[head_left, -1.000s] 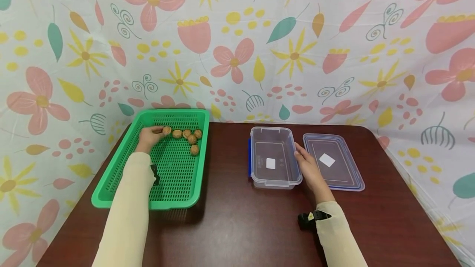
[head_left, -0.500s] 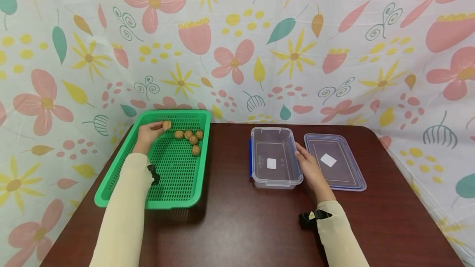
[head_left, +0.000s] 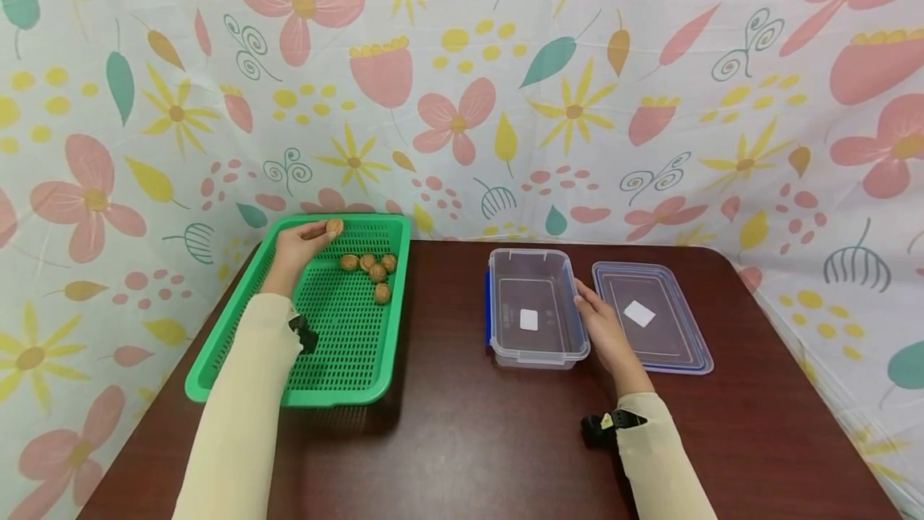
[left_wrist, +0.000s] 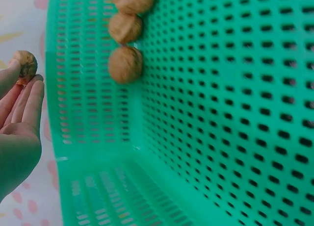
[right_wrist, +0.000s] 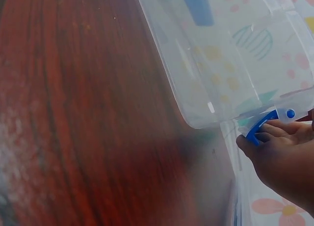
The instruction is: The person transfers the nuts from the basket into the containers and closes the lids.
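Step judged: carrying one walnut (head_left: 334, 226) out of green basket (head_left: 216, 335). Best lifted clear over basket rim, pinch kept firm, shell round and prone to roll.

Left hand (head_left: 297, 245): grip pinched walnut at fingertips, raised above basket's far end; four walnuts (head_left: 370, 270) lay loose below.

Right hand (head_left: 602, 326): grip curled round blue latch (right_wrist: 257, 128) on clear box (head_left: 535, 355), steadying it on worktop (head_left: 462, 432). Lid (head_left: 653, 315) lay just beside.
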Motion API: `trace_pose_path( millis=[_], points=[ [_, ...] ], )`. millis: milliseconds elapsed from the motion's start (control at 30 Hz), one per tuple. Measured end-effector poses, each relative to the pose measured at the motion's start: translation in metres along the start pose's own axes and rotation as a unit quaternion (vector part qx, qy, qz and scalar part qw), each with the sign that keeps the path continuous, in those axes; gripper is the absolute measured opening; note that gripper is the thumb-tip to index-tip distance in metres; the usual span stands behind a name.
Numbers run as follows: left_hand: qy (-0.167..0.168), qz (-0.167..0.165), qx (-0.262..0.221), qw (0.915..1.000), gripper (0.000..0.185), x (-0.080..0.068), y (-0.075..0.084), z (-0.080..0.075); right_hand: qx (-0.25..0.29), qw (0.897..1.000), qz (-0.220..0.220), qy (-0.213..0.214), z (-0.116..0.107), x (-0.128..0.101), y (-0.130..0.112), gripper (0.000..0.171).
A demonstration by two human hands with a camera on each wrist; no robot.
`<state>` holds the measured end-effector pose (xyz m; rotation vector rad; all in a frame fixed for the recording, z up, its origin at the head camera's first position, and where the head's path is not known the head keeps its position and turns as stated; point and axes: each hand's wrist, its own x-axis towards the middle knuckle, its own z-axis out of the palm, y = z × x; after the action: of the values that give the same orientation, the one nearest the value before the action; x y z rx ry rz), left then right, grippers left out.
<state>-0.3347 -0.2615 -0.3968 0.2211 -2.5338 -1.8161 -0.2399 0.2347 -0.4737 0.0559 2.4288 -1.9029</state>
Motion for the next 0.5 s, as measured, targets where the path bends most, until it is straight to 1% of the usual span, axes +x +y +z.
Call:
trace_pose_path(
  millis=[100,267,367,500],
  points=[
    [0.002,0.012,-0.004,0.9999,0.052,-0.001,0.009,0.005,0.002,1.000,-0.002,-0.002,0.000,0.000,0.000,0.052],
    [-0.007,0.038,-0.012,0.9992,0.051,0.000,0.025,0.015,0.004,1.000,-0.003,-0.003,-0.001,-0.001,0.000,0.052],
    [-0.010,0.053,-0.010,0.9985,0.052,0.001,0.034,0.023,0.005,1.000,-0.005,-0.004,-0.001,0.000,0.001,0.052],
    [-0.006,0.059,-0.013,0.9982,0.052,0.002,0.046,0.034,0.006,1.000,-0.006,-0.003,-0.001,0.001,0.002,0.052]
  ],
)
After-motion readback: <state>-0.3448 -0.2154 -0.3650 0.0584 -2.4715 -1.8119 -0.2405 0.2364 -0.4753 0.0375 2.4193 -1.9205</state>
